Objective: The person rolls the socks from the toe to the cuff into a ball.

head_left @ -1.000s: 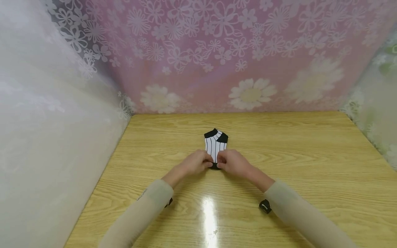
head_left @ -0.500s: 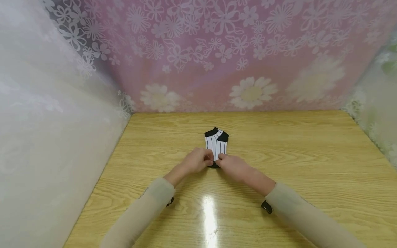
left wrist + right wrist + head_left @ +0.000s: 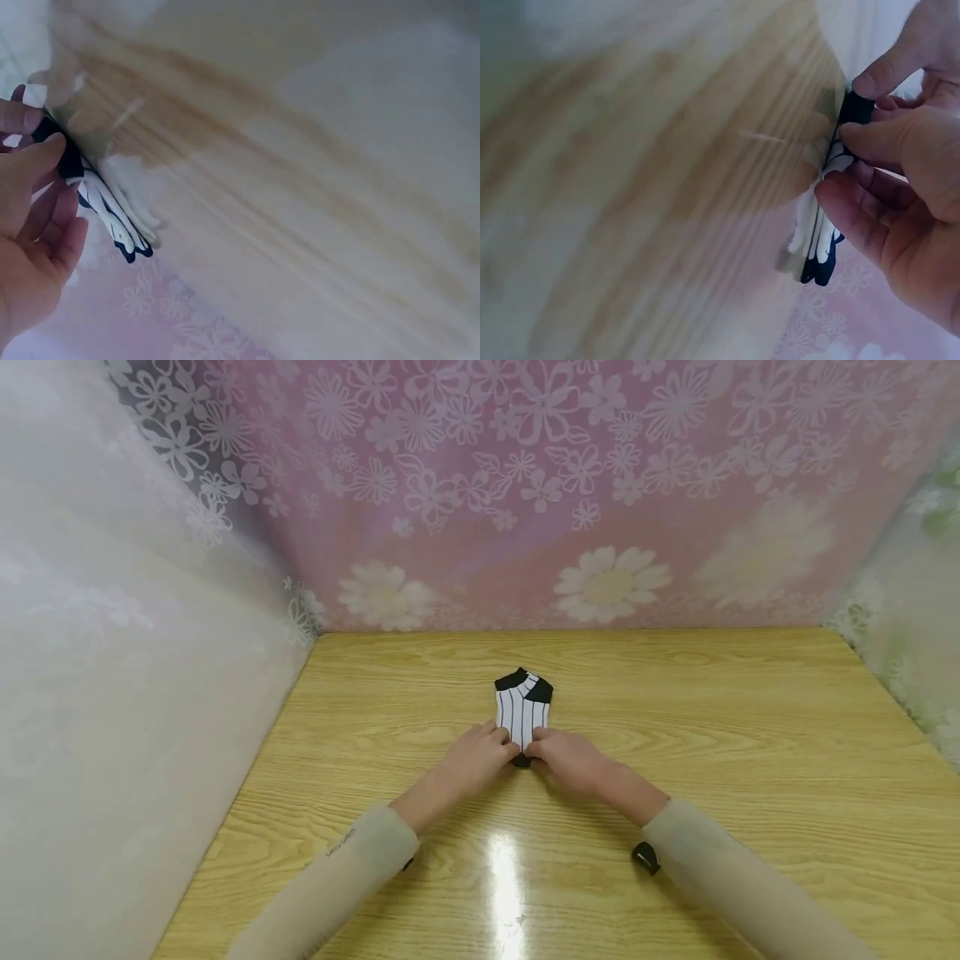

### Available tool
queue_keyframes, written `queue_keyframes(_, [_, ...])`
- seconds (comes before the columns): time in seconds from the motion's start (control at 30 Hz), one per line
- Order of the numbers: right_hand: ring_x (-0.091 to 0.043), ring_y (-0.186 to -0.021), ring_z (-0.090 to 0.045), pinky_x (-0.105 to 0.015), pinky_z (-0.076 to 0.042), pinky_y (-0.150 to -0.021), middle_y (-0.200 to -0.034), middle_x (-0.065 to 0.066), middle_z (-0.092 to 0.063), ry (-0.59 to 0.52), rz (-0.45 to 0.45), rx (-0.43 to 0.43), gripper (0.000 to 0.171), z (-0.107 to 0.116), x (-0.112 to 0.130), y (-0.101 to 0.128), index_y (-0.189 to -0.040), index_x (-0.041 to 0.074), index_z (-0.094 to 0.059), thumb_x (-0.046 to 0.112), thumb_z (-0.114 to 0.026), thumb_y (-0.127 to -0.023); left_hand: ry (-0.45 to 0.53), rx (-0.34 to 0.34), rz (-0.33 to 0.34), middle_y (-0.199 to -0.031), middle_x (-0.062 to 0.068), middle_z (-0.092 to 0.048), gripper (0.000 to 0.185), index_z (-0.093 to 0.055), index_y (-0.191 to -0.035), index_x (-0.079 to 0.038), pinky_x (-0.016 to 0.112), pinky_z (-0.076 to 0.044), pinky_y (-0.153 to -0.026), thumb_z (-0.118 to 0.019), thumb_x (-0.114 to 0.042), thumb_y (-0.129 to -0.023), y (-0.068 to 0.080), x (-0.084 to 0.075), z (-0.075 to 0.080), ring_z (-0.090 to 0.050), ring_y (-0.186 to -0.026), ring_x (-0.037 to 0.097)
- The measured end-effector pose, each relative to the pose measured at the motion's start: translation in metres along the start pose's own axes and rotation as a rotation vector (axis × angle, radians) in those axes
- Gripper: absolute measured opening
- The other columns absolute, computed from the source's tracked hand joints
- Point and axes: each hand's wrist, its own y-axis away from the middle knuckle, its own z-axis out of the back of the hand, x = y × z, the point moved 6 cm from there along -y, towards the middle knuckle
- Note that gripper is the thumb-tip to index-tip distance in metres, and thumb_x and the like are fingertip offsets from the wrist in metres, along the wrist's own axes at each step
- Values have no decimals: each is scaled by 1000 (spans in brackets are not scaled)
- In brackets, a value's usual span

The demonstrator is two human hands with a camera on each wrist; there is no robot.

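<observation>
A small white sock with thin black stripes and black ends (image 3: 523,708) lies folded flat on the wooden table (image 3: 750,735), near its middle. My left hand (image 3: 480,752) and right hand (image 3: 562,752) meet at the sock's near black end, and each pinches it. In the left wrist view the thumb and fingers of the left hand (image 3: 37,172) close on the sock (image 3: 112,214). In the right wrist view the right hand (image 3: 885,172) pinches the sock's (image 3: 821,247) dark end between thumb and fingers. Beige sleeves cover both forearms.
Flowered pink cloth (image 3: 525,485) hangs behind the table, white lace cloth (image 3: 112,652) on the left and greenish cloth (image 3: 922,610) on the right. A glare spot (image 3: 506,877) shines on the wood near the front edge.
Both hands have shifted slightly at the sock's near end, fingers drawing closer together over it. The sock itself stays in place.
</observation>
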Motion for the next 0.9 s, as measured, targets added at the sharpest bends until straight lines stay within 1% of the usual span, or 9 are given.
queue_keyframes(0.1, [-17, -76, -56, -34, -51, -65, -86, -3, -56, 16, 26, -28, 9, 1, 0, 1, -91, 8, -65, 4, -71, -85, 81, 0, 19, -99, 2, -67, 12, -74, -102, -15, 33, -51, -82, -68, -23, -95, -1, 3, -3, -59, -95, 20])
queue_keyframes(0.2, [-18, -79, -56, -33, -52, -65, -88, -3, -55, 98, 118, -87, 15, 3, 8, 4, -93, 8, -63, 5, -74, -84, 198, 1, 27, -95, 2, -66, 8, -74, -97, -14, 31, -50, -77, -68, -19, -95, -2, 8, -6, -57, -89, 20])
queue_keyframes(0.3, [-19, -83, -56, -31, -53, -67, -90, -4, -54, 181, 193, -126, 13, 5, 16, 6, -94, 7, -64, 7, -73, -86, 315, 16, 50, -94, 1, -63, 8, -75, -97, -15, 29, -47, -73, -68, -18, -95, -2, 14, -9, -53, -85, 19])
queue_keyframes(0.43, [-19, -80, -54, -31, -52, -66, -88, -3, -52, 184, 156, -92, 5, 2, 16, 3, -93, 7, -66, 8, -69, -90, 430, 30, 88, -97, 1, -63, 9, -76, -99, -15, 27, -45, -72, -68, -17, -95, -2, 21, -10, -50, -85, 17])
queue_keyframes(0.53, [-18, -77, -52, -31, -50, -64, -84, -2, -52, 145, 105, -59, 3, 0, 11, -1, -91, 6, -67, 8, -69, -90, 366, 31, 80, -96, 1, -63, 9, -76, -97, -15, 28, -46, -73, -68, -19, -95, -2, 18, -7, -51, -86, 18])
queue_keyframes(0.67, [-18, -75, -52, -32, -50, -65, -84, -2, -54, 73, 73, -38, 3, -2, 6, -4, -92, 5, -69, 8, -68, -91, 97, 20, 27, -95, 2, -62, 12, -75, -99, -17, 31, -49, -76, -68, -26, -95, -1, 9, -2, -53, -89, 20])
queue_keyframes(0.73, [-18, -78, -55, -34, -52, -69, -87, -3, -58, 19, 53, -40, 4, -1, 3, -6, -94, 5, -71, 7, -68, -90, -7, 16, 6, -97, 3, -61, 16, -75, -102, -17, 32, -50, -78, -68, -28, -95, -1, 4, -1, -54, -90, 20])
queue_keyframes(0.8, [-19, -82, -59, -37, -53, -73, -89, -3, -62, -32, 31, -49, 6, -1, 0, -6, -94, 6, -72, 6, -69, -89, -55, 18, -4, -100, 4, -61, 18, -74, -106, -16, 32, -51, -79, -67, -29, -95, -1, 2, -2, -55, -92, 21])
queue_keyframes(0.9, [-21, -87, -62, -39, -54, -77, -92, -5, -65, -65, 12, -53, 6, -1, -4, -6, -93, 7, -73, 5, -68, -89, -34, 37, -3, -103, 4, -61, 17, -73, -110, -14, 33, -51, -81, -65, -22, -97, -4, 3, -6, -56, -95, 21])
